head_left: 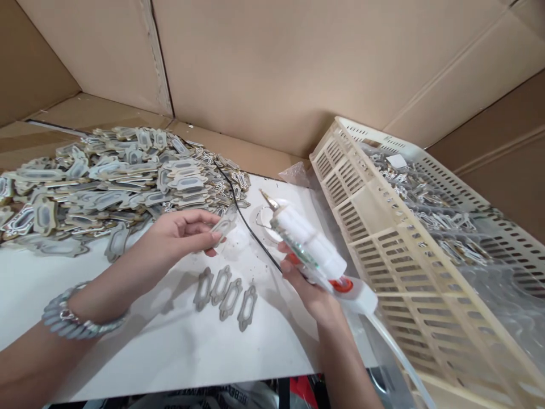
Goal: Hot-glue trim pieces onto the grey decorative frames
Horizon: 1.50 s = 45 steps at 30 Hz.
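My left hand [187, 232] pinches a small pale frame-shaped piece [224, 225] between thumb and fingers, above the white table. In my right hand [309, 289] is a white glue gun [313, 241] with an orange trigger; its metal nozzle points up and to the left, apart from the piece. Several similar grey frame-shaped pieces [231, 298] lie in a loose row on the table [170, 346], just below my hands. Beyond my left hand, a large heap of such pieces [128, 176] covers the table's far left side.
A cream plastic crate [361, 227] stands at the right, holding small metal-looking parts [426, 199] among clear plastic sheets. A thin black cable [251, 227] crosses the table between my hands. A white cord [400, 352] trails from the glue gun. Cardboard walls [255, 74] enclose the back.
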Each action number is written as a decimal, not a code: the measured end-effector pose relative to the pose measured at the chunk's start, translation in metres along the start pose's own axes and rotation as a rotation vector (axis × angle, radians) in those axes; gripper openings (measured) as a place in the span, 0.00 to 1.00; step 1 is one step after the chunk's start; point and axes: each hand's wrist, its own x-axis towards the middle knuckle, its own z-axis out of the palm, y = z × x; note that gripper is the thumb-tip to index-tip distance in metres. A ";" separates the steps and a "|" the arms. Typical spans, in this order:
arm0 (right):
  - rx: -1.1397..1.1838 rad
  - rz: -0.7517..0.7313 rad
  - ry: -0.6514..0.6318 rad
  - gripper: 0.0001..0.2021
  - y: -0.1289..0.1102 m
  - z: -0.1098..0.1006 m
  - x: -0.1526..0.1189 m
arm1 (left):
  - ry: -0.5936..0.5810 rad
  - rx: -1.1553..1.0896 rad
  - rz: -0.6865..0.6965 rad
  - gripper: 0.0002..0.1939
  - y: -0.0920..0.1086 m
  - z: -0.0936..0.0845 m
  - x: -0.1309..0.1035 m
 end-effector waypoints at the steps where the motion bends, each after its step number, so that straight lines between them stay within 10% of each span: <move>1: -0.027 -0.057 -0.011 0.06 0.000 0.000 0.000 | 0.049 -0.007 0.014 0.22 0.000 -0.003 0.000; 12: -0.117 -0.284 -0.223 0.07 0.001 0.006 0.001 | 0.101 -0.031 0.130 0.14 0.006 -0.004 -0.011; 45: -0.130 -0.260 -0.215 0.08 -0.003 0.008 0.003 | 0.058 -0.016 0.121 0.11 0.011 -0.004 -0.017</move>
